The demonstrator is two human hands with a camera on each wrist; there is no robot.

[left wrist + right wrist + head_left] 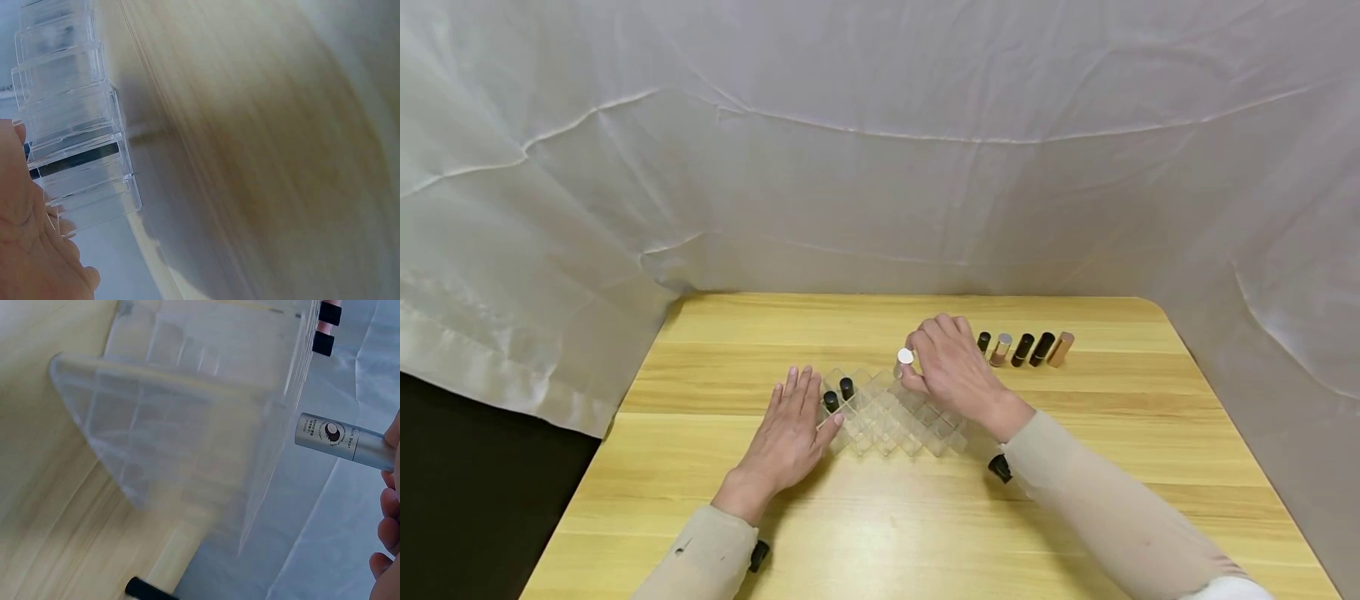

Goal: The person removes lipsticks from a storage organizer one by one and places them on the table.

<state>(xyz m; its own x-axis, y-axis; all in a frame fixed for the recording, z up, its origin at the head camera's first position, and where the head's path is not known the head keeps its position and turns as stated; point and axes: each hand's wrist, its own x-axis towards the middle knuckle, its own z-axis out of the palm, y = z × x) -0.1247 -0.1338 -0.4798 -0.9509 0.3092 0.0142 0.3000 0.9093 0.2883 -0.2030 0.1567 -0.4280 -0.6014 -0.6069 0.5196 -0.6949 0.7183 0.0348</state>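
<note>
Silver tube [905, 358] pinched between its thumb and fingers, the right hand [951, 367] hung over the far edge of the clear rack [886, 429] in my head view. Right of those fingers, I saw five more tubes [1022, 350] lined up on the table [865, 525]. At the rack's left end, the left hand [786, 433] lay with fingers straight and thumb spread apart, and two black tubes [847, 388] sat in the rack just right of those fingers.

On the left wrist feed, I saw that hand at the rack's end, a dark strip showing through the wall beside its fingers.

On the right wrist feed, the silver tube's printed end pointed from the fingertips towards the rack; I could not tell whether they touched. Two black caps [324, 344] jutted from the rack, beyond the tube from the fingers.
</note>
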